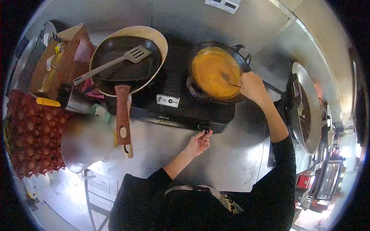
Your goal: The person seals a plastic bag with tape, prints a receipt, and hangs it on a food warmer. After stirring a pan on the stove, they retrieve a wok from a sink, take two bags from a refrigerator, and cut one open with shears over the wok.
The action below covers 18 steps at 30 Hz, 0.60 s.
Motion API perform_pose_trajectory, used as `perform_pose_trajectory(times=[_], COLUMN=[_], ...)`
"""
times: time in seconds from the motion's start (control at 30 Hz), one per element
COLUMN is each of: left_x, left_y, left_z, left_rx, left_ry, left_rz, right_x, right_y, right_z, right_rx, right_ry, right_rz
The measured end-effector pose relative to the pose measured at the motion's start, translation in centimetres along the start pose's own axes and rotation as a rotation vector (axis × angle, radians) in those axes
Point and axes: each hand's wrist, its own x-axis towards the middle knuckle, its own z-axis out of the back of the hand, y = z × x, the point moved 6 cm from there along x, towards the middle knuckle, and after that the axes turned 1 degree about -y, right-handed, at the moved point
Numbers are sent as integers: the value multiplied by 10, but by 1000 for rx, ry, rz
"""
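Observation:
A black wok point(244, 63) with loop handles sits on the right burner of a black Rinnai gas stove point(173, 115). Thick orange liquid point(210, 67) fills its bottom. My right hand point(252, 87) is closed around the thin handle of a spoon point(233, 84), whose head dips into the liquid. At the stove's front edge, my left hand point(199, 143) has its thumb and fingertips pinched on the black control knob point(206, 130). Its other fingers are curled.
On the left burner, a square grill pan point(111, 63) rests in a cream pan point(163, 44), with a slotted spatula point(137, 54) across it. Left are egg trays point(34, 134), a cardboard box point(73, 54), a metal cup point(79, 101) and a blurred container point(86, 142). A large wok point(314, 115) stands right.

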Motion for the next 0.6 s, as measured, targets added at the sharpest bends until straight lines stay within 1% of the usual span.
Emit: perform_pose_trajectory(times=[0.1,0.2,0.3,0.4,0.5,0.6], left_x=[0,1,-1,-1,-1,-1], left_y=[0,0,0,0,0,1], left_z=[2,2,1,0,1,-1], left_rx=[6,-8,9,19,28,14], left_ry=[-17,-4,-1,0,-12,10], left_rz=[-16,-11,-4,-7,-19,-5], right_x=[-7,-4,6,17,23,25], right_y=[7,19,26,33,31,15], right_z=[8,11,5,-3,-5,-3], right_rx=[173,245,321,86,-26,-118], right_ry=[13,52,48,-2,-122,-126], right_rz=[66,58,74,15,8,-107])
